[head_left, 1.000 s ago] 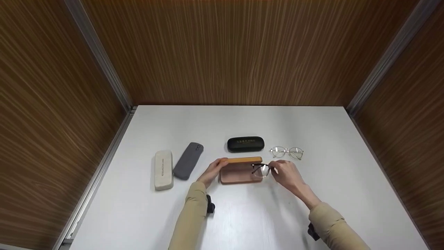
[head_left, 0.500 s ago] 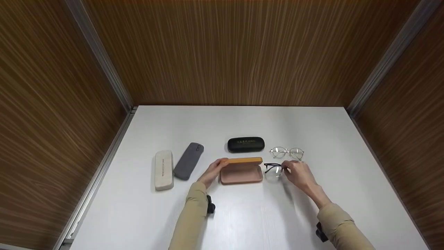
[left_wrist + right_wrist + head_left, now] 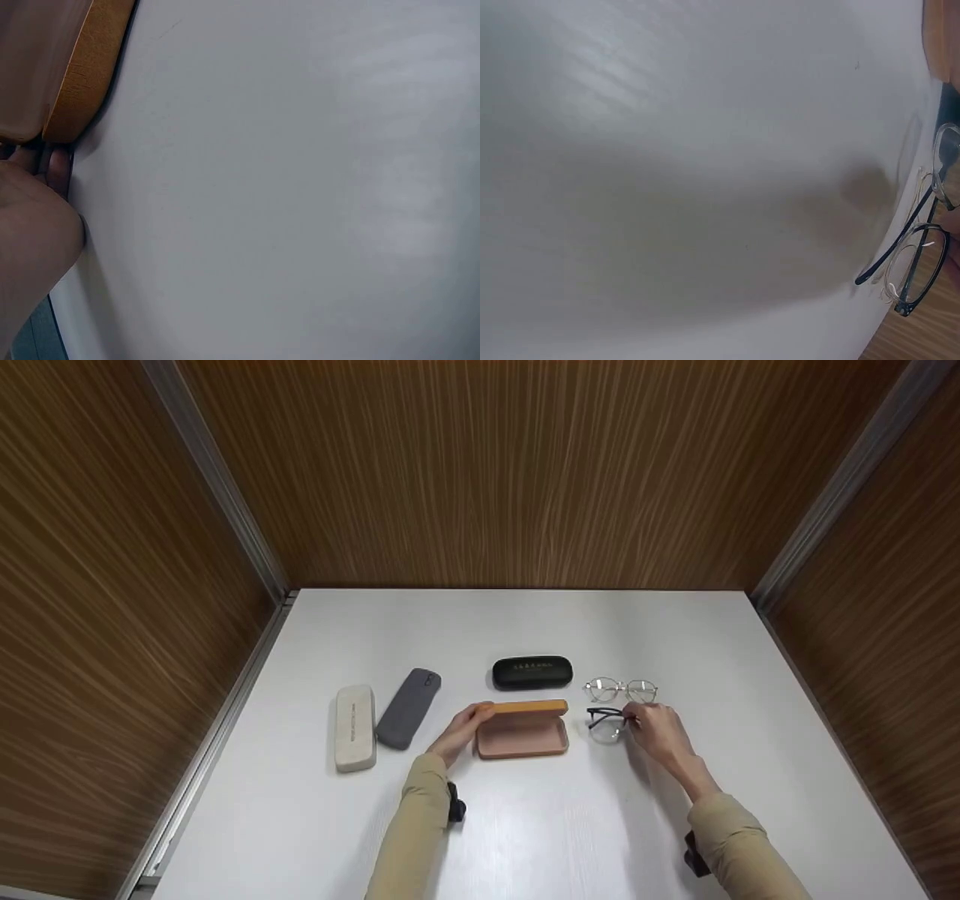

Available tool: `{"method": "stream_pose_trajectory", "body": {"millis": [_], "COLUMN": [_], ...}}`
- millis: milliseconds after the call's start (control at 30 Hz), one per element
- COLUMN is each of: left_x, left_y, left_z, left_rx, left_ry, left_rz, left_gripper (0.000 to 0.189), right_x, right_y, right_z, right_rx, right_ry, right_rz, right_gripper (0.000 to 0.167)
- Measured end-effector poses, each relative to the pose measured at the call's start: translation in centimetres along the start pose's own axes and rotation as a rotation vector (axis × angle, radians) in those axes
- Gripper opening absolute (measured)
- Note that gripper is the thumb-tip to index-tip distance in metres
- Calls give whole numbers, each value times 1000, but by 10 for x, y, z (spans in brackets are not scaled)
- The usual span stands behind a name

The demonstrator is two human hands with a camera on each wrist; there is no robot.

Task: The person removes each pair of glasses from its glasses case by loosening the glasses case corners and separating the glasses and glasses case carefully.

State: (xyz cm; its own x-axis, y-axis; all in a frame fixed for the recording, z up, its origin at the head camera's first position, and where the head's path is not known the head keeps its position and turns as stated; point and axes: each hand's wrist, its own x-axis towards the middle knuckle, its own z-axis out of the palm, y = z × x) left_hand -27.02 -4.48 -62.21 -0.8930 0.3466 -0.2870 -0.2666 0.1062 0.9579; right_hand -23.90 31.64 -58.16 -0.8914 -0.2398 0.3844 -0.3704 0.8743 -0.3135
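In the head view, an orange-tan glasses case (image 3: 523,741) with a pink lining stands open at mid-table. My left hand (image 3: 456,733) grips the left end of its raised lid; in the left wrist view the fingers (image 3: 58,171) sit right at the end of the case. Right of the case, my right hand (image 3: 664,740) pinches a pair of dark-rimmed glasses (image 3: 604,711) by their right side, the fingertips partly hidden behind the hand. In the right wrist view, the glasses' dark temple reaches down close to the tabletop.
Thin metal-framed glasses (image 3: 621,688) lie just beyond my right hand. A black glasses case (image 3: 532,672) is behind the open one. To the left rest a grey case (image 3: 409,708) and a cream case (image 3: 355,727). Wood-grain panels (image 3: 480,472) wall the table's back and sides.
The dark-rimmed glasses, in my right hand, have moved from over the open case's right end to the table area right of it. My left hand keeps its place on the lid.
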Motion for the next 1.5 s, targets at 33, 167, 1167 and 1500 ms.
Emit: {"method": "stream_pose_trajectory", "body": {"millis": [33, 167, 1167, 1500], "left_x": [0, 0, 1, 2], "left_y": [0, 0, -1, -2], "left_z": [0, 0, 0, -2], "left_rx": [-2, -7, 9, 21], "left_ry": [1, -1, 6, -6], "left_rz": [-2, -4, 5, 1], "left_gripper": [64, 64, 64, 65], "right_x": [0, 0, 16, 16], "right_y": [1, 5, 21, 23], "right_z": [0, 0, 9, 12], "right_rx": [-1, -8, -70, -89], "right_ry": [-4, -37, -112, -77], "right_rz": [7, 37, 102, 101], "right_gripper": [16, 16, 12, 6]}}
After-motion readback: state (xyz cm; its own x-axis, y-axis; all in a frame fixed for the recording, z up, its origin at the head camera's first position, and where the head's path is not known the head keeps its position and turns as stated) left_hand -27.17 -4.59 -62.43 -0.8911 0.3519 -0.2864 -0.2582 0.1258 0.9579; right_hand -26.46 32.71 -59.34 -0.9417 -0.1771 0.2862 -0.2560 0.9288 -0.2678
